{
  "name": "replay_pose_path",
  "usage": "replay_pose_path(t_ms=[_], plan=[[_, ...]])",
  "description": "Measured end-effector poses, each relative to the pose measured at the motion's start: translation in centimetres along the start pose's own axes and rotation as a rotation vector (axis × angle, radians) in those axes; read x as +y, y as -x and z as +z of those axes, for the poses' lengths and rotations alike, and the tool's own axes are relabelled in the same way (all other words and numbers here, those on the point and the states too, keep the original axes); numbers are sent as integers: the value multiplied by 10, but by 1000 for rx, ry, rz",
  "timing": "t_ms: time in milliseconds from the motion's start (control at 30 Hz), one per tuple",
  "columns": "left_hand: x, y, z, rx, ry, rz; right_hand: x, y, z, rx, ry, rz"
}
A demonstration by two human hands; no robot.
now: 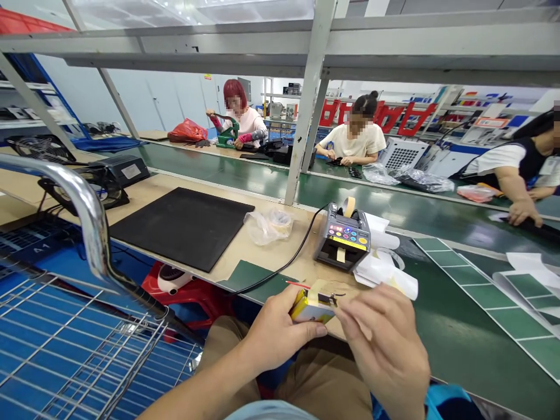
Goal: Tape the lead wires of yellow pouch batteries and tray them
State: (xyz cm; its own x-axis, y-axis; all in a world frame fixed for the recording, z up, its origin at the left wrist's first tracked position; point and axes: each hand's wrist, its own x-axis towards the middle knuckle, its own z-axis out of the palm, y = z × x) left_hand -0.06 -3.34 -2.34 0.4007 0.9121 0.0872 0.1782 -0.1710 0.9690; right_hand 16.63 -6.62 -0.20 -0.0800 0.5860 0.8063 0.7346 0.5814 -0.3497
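My left hand (pixel 280 329) is closed around a flat battery pack (pixel 311 314) with yellow edges and a silvery face, held over my lap at the bench's front edge. A strip of pale tape lies over the pack's top end, beside a dark strip. A red wire (pixel 297 284) and a short black lead stick out from that end. At the pack's right corner, my right hand (pixel 385 338) has its thumb and fingertips pinched together. What they hold, if anything, is too small to make out.
A tape dispenser (pixel 343 239) with a strip sticking out stands ahead. A black mat (pixel 186 226) and a clear plastic bag (pixel 270 226) lie left of it, green label sheets (pixel 481 286) right. A wire cart (pixel 79 344) stands at left. Several co-workers sit opposite.
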Motion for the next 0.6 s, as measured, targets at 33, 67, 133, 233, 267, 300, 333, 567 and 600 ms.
replay_pose_path(t_ms=[33,67,133,233,267,300,333,567,600], plan=[[0,0,0,-6,5,10,-2,0,0,9,34,-91],[1,0,0,-13,1,24,-4,-1,0,0,59,-147],[2,1,1,-19,-22,55,-6,-3,1,-23,94,-188],[4,2,0,-31,-88,120,-7,-5,3,-37,121,-200],[5,3,-1,-39,-117,144,-6,-5,3,-37,126,-203],[5,3,-2,-44,-153,168,-5,-4,3,-36,131,-206],[5,3,-3,-46,-195,189,-5,-4,2,-33,136,-211],[0,1,-10,-17,-506,348,-6,-5,-4,-100,135,-265],[-2,1,-11,-13,-538,381,-7,-7,-6,-116,130,-266]])
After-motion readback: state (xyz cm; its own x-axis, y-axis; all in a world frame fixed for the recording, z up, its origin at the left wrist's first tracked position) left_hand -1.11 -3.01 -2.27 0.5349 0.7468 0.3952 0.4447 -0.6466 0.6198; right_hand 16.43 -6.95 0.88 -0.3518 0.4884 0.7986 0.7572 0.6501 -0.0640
